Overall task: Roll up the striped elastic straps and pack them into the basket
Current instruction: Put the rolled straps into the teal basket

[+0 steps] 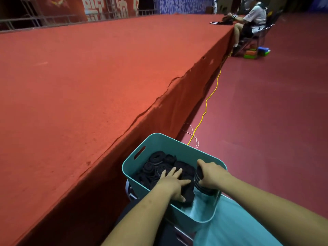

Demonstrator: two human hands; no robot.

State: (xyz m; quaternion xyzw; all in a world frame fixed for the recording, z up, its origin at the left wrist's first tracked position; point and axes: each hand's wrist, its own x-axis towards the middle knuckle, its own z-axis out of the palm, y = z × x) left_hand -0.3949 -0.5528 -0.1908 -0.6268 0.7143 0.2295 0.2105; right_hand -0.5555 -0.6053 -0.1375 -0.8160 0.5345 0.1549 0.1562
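The rolled straps (pixel 156 158) are black coils, each wound flat like a snail shell, with thin pale lines running along the bands. They lie packed against one another inside the one teal basket (pixel 179 148), filling its far and left part. I can make out about six separate coils there, though the dark pile under my palm is too murky to count surely.

My left hand (pixel 173 181) lies on top of that pile, fingers straight and spread, pressing down and gripping nothing. My right hand (pixel 212 174) is curled round one more roll (pixel 199 176), held on edge at the basket's right side, its pale stripes showing below my fingers.

The basket stands just beside the side wall of a red platform (pixel 88 86). One yellow cord (pixel 211 96) runs along the floor at the platform's foot, and one other person (pixel 253 16) sits far off.
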